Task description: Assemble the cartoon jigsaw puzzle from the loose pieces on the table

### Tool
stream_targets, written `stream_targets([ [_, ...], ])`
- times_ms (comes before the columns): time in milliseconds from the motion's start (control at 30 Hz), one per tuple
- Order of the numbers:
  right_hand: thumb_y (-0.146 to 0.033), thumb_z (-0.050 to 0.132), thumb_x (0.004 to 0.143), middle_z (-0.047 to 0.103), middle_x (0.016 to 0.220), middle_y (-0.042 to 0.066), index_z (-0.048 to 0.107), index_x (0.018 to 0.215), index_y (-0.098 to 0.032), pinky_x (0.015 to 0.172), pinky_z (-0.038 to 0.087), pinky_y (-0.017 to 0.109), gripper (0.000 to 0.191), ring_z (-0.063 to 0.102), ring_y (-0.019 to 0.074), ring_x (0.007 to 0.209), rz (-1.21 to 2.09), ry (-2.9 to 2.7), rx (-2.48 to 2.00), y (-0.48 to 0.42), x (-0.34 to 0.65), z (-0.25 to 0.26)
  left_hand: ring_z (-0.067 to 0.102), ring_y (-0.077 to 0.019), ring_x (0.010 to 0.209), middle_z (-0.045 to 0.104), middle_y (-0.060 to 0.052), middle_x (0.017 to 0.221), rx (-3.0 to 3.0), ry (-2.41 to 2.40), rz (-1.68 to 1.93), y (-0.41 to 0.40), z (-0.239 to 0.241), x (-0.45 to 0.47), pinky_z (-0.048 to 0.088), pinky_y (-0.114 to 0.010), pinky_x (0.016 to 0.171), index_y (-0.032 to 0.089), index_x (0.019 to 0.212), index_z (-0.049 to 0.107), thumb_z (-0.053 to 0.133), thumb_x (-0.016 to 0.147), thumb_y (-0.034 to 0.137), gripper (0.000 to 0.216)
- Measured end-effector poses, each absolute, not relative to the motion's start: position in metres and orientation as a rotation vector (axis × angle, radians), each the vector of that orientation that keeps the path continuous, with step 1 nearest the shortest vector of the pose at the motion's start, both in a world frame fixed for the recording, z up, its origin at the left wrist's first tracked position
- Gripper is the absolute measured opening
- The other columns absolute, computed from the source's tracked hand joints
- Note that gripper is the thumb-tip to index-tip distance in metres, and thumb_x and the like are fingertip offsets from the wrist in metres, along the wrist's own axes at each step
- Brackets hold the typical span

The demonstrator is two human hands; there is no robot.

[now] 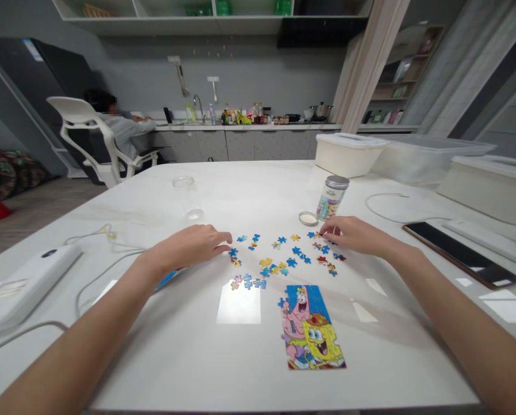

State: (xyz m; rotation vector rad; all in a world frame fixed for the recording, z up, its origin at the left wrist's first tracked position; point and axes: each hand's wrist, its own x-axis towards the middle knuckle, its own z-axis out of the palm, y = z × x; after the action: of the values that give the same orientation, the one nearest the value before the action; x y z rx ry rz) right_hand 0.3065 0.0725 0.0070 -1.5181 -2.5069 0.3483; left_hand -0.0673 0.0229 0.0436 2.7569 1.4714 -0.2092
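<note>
My left hand [193, 245] hovers over the left side of the loose puzzle pieces, thumb and index finger apart with nothing between them. Just right of its fingertips lie blue pieces [233, 252]. Under that forearm a blue sheet or picture [168, 279] shows only in part. My right hand [348, 233] reaches in from the right, its curled fingertips on a small puzzle piece [319, 234] at the back of the pile. Nearer to me lies a partly joined puzzle [312, 331] with a pink starfish and a yellow sponge character; its left edge is uneven.
A printed can [332, 197] stands behind my right hand, with a round lid [308, 218] beside it. A clear jar [189, 199] is at back left. A power strip [29, 282], cables, a dark tablet [461, 253] and storage boxes [348, 154] line the sides. A person [126, 132] sits far left.
</note>
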Motion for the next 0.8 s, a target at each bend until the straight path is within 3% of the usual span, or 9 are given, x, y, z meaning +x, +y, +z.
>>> stream_targets([
  [167,-0.036,0.052,0.085,0.069,0.081,0.007,0.070,0.097,-0.020,0.065,0.047,0.031,0.026,0.061,0.0198,0.069,0.463,-2.516,-1.534,0.071,0.303,0.006,0.067,-0.0166,0.079,0.076,-0.004,0.095,2.660,1.278,-0.163,0.017,0.038,-0.073,0.044,-0.026,0.066,0.030,0.107,0.072,0.042,0.095,0.029,0.032],
  [333,-0.041,0.050,0.087,0.066,0.075,0.006,0.066,0.103,-0.019,0.063,0.046,0.031,0.031,0.060,0.0190,0.065,0.573,-2.538,-1.497,0.067,0.295,0.006,0.068,-0.0180,0.081,0.076,-0.004,0.092,2.687,1.345,-0.178,0.014,0.034,-0.067,0.043,-0.027,0.065,0.029,0.103,0.072,0.047,0.094,0.032,0.028],
  [600,-0.039,0.047,0.089,0.068,0.071,0.005,0.067,0.097,-0.018,0.059,0.043,0.030,0.030,0.058,0.0167,0.058,0.601,-2.554,-1.438,0.062,0.288,0.012,0.069,-0.0186,0.073,0.073,-0.006,0.077,2.722,1.480,-0.202,0.005,0.036,-0.043,0.042,-0.025,0.059,0.021,0.077,0.071,0.043,0.096,0.029,0.035],
  [700,-0.034,0.048,0.089,0.070,0.071,0.004,0.067,0.094,-0.019,0.059,0.043,0.030,0.026,0.059,0.0163,0.058,0.588,-2.516,-1.475,0.059,0.286,0.017,0.069,-0.0176,0.075,0.074,-0.006,0.079,2.772,1.494,-0.183,0.006,0.028,-0.038,0.044,-0.024,0.062,0.020,0.084,0.071,0.040,0.097,0.028,0.035],
  [800,-0.029,0.048,0.088,0.072,0.072,0.003,0.067,0.096,-0.019,0.060,0.044,0.028,0.023,0.062,0.0159,0.059,0.611,-2.494,-1.494,0.056,0.285,0.021,0.069,-0.0170,0.076,0.074,-0.007,0.085,2.838,1.546,-0.089,0.009,0.014,-0.037,0.047,-0.024,0.065,0.020,0.106,0.067,0.037,0.099,0.028,0.032],
])
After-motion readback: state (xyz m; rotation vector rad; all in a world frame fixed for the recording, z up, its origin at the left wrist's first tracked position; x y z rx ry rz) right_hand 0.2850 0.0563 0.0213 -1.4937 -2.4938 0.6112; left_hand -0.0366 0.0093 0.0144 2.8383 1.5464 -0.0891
